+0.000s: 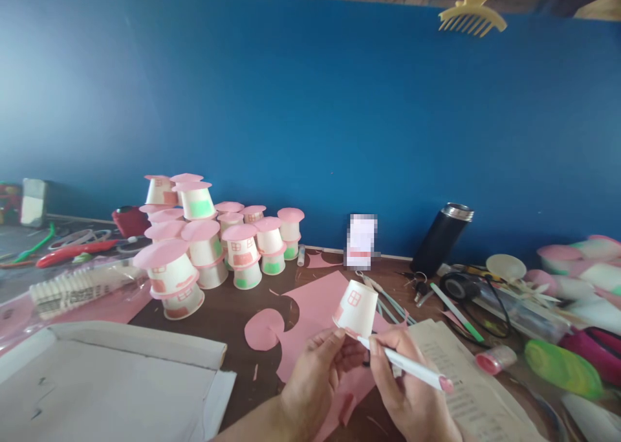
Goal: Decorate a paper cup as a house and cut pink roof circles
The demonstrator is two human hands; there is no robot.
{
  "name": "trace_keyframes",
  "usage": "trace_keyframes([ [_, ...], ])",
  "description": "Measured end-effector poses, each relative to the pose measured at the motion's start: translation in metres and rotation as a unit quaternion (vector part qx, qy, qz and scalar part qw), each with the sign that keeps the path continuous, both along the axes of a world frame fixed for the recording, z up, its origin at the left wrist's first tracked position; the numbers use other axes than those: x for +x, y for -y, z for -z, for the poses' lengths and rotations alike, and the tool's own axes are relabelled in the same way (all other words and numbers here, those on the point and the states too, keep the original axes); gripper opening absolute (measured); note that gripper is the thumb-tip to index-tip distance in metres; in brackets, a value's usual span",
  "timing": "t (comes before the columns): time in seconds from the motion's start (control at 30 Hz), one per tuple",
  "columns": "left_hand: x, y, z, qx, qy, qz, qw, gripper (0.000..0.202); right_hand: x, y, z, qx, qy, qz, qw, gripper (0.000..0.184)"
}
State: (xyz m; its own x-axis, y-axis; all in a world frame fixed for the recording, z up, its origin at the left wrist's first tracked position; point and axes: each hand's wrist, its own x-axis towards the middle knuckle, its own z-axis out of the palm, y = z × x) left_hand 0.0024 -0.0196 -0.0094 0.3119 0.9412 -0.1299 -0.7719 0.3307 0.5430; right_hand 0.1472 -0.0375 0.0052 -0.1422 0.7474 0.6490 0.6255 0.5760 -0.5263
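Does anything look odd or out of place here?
Yes: a yellow hair clip sits at the top edge of the blue partition, an odd spot above a craft table. The cut pink paper looks like ordinary craft mess.

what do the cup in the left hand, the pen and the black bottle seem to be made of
Cup: likely paper, matte white, judging by the dull surface carrying pink drawn lines.
Pen: probably plastic, smooth; the white barrel looks rigid, with a pink end.
Black bottle: probably metal, with a shiny silvery neck; its dark body looks dull, perhaps painted or coated.
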Motion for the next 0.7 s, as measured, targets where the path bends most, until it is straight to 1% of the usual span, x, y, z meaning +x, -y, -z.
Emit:
trace_keyframes([
  [0.13,-0.0008,0.0001,0.0015,-0.038,0.013,-0.009,0.999,0.019,0.0002,0.0016,-0.0026,0.043,-0.003,0.043,0.998,0.008],
  [0.27,-0.0020,-0.0006,0.0010,-0.073,0.017,-0.020,0.997,0.012,0.0002,0.0003,-0.0027,0.039,-0.008,0.048,0.998,0.011],
  [0.47,-0.0026,-0.0008,-0.0030,-0.057,0.012,0.000,0.998,0.015,-0.0015,-0.0020,-0.0023,0.017,-0.002,0.038,0.999,0.013],
  [0.7,-0.0022,0.0026,-0.0013,-0.061,0.015,-0.004,0.998,0.014,-0.0007,0.0001,-0.0031,0.021,-0.005,0.029,0.999,0.011],
])
